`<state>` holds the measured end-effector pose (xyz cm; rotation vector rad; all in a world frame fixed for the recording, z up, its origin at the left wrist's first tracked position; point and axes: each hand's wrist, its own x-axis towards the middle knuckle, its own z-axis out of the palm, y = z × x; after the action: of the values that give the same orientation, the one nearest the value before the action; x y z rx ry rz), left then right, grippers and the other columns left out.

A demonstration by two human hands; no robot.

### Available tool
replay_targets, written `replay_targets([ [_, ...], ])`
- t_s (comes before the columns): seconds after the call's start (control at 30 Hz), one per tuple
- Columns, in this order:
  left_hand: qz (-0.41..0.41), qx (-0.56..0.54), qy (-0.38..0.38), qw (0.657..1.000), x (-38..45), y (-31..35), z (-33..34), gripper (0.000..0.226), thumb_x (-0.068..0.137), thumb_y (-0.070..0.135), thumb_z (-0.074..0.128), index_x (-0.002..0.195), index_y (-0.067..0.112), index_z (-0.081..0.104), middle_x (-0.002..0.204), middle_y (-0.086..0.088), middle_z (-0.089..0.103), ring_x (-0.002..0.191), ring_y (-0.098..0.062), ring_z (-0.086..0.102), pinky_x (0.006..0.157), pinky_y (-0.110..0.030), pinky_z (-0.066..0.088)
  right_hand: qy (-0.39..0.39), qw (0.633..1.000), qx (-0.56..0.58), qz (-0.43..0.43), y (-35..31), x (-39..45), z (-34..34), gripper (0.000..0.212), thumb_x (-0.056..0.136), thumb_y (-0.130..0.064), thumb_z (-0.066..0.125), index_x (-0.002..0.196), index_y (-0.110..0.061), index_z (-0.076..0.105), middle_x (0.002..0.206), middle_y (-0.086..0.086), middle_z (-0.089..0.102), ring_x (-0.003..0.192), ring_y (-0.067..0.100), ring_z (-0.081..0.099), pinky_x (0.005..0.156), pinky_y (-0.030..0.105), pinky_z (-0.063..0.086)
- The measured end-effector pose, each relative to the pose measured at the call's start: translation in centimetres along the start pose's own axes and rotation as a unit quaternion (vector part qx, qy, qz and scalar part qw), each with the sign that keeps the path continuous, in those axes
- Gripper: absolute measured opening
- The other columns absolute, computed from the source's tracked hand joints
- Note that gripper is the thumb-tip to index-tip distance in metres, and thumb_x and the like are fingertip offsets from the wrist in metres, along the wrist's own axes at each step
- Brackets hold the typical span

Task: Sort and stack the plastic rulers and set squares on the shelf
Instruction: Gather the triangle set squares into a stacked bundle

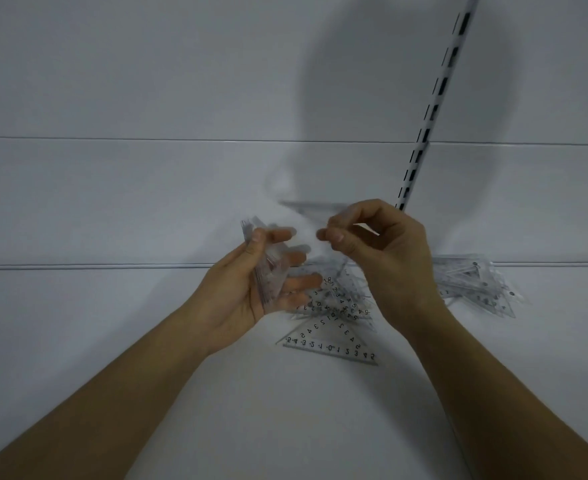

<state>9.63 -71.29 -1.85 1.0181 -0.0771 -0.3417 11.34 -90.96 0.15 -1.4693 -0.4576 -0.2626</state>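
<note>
Two hands raised over shelf (112,341). Left hand (251,289) grips stack of set squares (268,271) edgewise; right hand (372,244) pinches one blurred set square (306,207). Loose pile (334,327) lies below. We judge slick stack may fan and slip during insertion.

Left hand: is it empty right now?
No, the left hand grips a bundle of clear set squares between thumb and fingers, held above the shelf.
</note>
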Motion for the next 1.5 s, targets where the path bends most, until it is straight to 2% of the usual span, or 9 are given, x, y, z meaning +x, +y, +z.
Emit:
replay_targets([
  [0.13, -0.007, -0.029, -0.005, 1.000, -0.3, 0.3, 0.3, 0.056, 0.093, 0.048, 0.044, 0.135, 0.013, 0.055, 0.118, -0.019, 0.069, 0.093, -0.036, 0.072, 0.071, -0.036, 0.063, -0.079, 0.946, -0.279, -0.147, 2.1, -0.3, 0.7, 0.019, 0.078, 0.004, 0.077, 0.088, -0.012, 0.078, 0.097, -0.003, 0.074, 0.091, 0.008, 0.070, 0.085, 0.025, 0.057],
  [0.27, 0.005, 0.020, 0.013, 1.000, -0.5, 0.3, 0.3, 0.032, 0.101, 0.032, 0.046, 0.125, 0.018, 0.062, 0.097, -0.012, 0.068, 0.071, -0.022, 0.067, 0.056, -0.030, 0.059, -0.147, 0.911, -0.349, -0.161, 2.6, -0.7, 1.3, 0.030, 0.086, 0.004, 0.068, 0.099, -0.021, 0.079, 0.107, -0.009, 0.070, 0.106, 0.006, 0.062, 0.092, 0.018, 0.048],
  [0.4, 0.068, 0.074, 0.082, 0.992, -0.4, 0.8, 0.1, 0.019, 0.102, 0.035, 0.046, 0.099, 0.024, 0.060, 0.103, -0.006, 0.071, 0.051, -0.012, 0.048, 0.040, -0.020, 0.039, -0.183, 0.888, -0.419, -0.050, 0.5, -0.2, 0.1, 0.023, 0.090, -0.020, 0.070, 0.110, -0.031, 0.070, 0.109, -0.013, 0.058, 0.096, -0.001, 0.052, 0.082, 0.014, 0.040],
  [0.57, 0.100, 0.069, 0.146, 0.982, -0.3, 1.1, -0.3, 0.025, 0.099, 0.043, 0.048, 0.088, 0.022, 0.054, 0.094, -0.002, 0.073, 0.043, -0.008, 0.038, 0.037, -0.017, 0.032, -0.397, 0.729, -0.551, 0.086, -0.9, -0.3, -1.8, 0.060, 0.070, -0.052, 0.084, 0.125, -0.046, 0.060, 0.123, -0.012, 0.046, 0.113, 0.010, 0.037, 0.094, 0.030, 0.038],
  [0.8, 0.091, 0.091, 0.129, 0.983, -0.3, 0.6, -0.1, 0.026, 0.100, 0.045, 0.048, 0.088, 0.024, 0.057, 0.098, -0.005, 0.069, 0.046, -0.012, 0.039, 0.040, -0.019, 0.034, -0.370, 0.764, -0.520, 0.093, -0.2, -0.4, -1.7, 0.036, 0.073, -0.039, 0.086, 0.101, -0.033, 0.064, 0.109, -0.012, 0.051, 0.098, 0.008, 0.050, 0.078, 0.019, 0.042],
  [0.97, 0.091, 0.102, 0.117, 0.984, -0.3, 0.4, 0.0, 0.027, 0.099, 0.046, 0.048, 0.089, 0.023, 0.057, 0.099, -0.008, 0.068, 0.045, -0.014, 0.040, 0.041, -0.021, 0.034, -0.339, 0.774, -0.525, 0.101, 0.3, -0.3, -1.6, 0.058, 0.072, -0.047, 0.085, 0.121, -0.035, 0.055, 0.110, -0.012, 0.049, 0.097, 0.010, 0.051, 0.083, 0.027, 0.046],
  [1.13, 0.092, 0.111, 0.107, 0.984, -0.2, 0.1, 0.0, 0.029, 0.097, 0.048, 0.047, 0.089, 0.022, 0.057, 0.099, -0.010, 0.066, 0.045, -0.014, 0.042, 0.041, -0.021, 0.035, -0.327, 0.783, -0.518, 0.111, 0.6, -0.3, -1.9, 0.047, 0.073, -0.044, 0.085, 0.109, -0.032, 0.057, 0.101, -0.015, 0.052, 0.087, 0.004, 0.051, 0.074, 0.021, 0.043],
  [1.33, 0.120, 0.088, 0.135, 0.980, -0.1, 0.1, 0.1, 0.055, 0.098, 0.061, 0.024, 0.091, 0.017, 0.057, 0.089, -0.009, 0.070, 0.043, -0.018, 0.046, 0.040, -0.023, 0.039, -0.171, 0.940, -0.275, 0.107, -0.4, 0.6, -2.4, 0.007, 0.091, -0.012, 0.070, 0.085, -0.015, 0.069, 0.073, -0.001, 0.071, 0.060, 0.013, 0.065, 0.064, 0.026, 0.056],
  [1.5, 0.164, 0.130, 0.141, 0.968, -0.1, -0.4, 0.8, 0.058, 0.092, 0.061, 0.027, 0.098, 0.010, 0.054, 0.078, -0.005, 0.070, 0.045, -0.025, 0.058, 0.040, -0.024, 0.043, -0.071, 0.986, -0.058, 0.136, -0.6, 0.2, -1.3, 0.007, 0.089, -0.002, 0.071, 0.094, 0.000, 0.066, 0.075, 0.008, 0.069, 0.062, 0.025, 0.069, 0.065, 0.035, 0.060],
])
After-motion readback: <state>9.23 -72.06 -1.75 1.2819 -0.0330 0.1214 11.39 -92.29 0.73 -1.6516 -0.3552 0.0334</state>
